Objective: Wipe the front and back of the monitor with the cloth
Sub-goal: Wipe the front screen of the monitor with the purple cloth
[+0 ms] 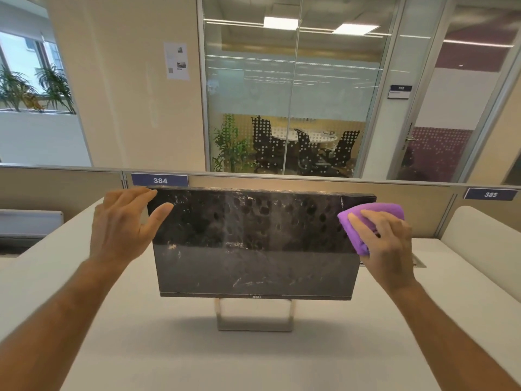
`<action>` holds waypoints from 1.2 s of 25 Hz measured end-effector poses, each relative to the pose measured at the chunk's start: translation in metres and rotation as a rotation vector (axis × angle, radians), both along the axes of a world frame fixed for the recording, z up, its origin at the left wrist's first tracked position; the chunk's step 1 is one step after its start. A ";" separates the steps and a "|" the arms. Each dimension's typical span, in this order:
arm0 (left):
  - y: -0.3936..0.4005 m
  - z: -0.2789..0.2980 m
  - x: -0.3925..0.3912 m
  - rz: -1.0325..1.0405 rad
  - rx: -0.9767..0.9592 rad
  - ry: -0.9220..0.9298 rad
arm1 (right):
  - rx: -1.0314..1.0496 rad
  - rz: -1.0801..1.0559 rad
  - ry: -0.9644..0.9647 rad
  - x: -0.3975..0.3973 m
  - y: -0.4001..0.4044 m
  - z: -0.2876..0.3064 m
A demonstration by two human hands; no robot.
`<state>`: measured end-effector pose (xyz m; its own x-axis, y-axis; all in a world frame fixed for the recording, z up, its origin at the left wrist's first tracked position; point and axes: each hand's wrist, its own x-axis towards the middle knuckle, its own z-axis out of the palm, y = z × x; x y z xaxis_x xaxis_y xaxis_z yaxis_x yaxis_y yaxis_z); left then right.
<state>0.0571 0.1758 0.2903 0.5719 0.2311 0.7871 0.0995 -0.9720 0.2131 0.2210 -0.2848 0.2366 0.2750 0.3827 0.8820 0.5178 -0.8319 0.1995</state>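
A black monitor [253,244] on a silver stand [255,317] faces me on the white desk [253,359], its dark screen smeared and streaked. My right hand [389,244] grips a folded purple cloth [366,218] and presses it against the screen's upper right edge. My left hand [124,224] is at the monitor's upper left corner, fingers spread and fairly straight, the thumb lying over the screen's left edge. Whether the fingers touch the back of the panel is hidden.
A beige partition [282,187] with blue number plates 384 and 385 runs behind the monitor. A cable port [420,262] sits in the desk at the right. Beyond stands a glass-walled meeting room with chairs and plants.
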 end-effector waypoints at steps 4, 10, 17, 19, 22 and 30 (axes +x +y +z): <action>-0.002 -0.001 0.003 0.000 0.009 -0.009 | 0.208 -0.021 0.085 0.003 -0.004 0.010; 0.005 0.000 0.007 0.064 -0.005 0.055 | -0.004 -0.019 0.077 -0.008 0.007 0.004; 0.016 0.010 0.006 0.110 0.095 0.147 | 0.016 -0.021 0.056 -0.011 0.024 0.010; 0.017 0.013 0.008 0.104 0.122 0.218 | 0.159 -0.042 0.108 -0.008 0.020 0.019; 0.015 0.016 0.011 0.037 0.165 0.256 | 0.142 -0.031 0.082 -0.011 0.031 0.016; 0.007 0.016 0.019 -0.051 0.110 0.244 | 0.150 -0.028 0.110 -0.008 0.026 0.011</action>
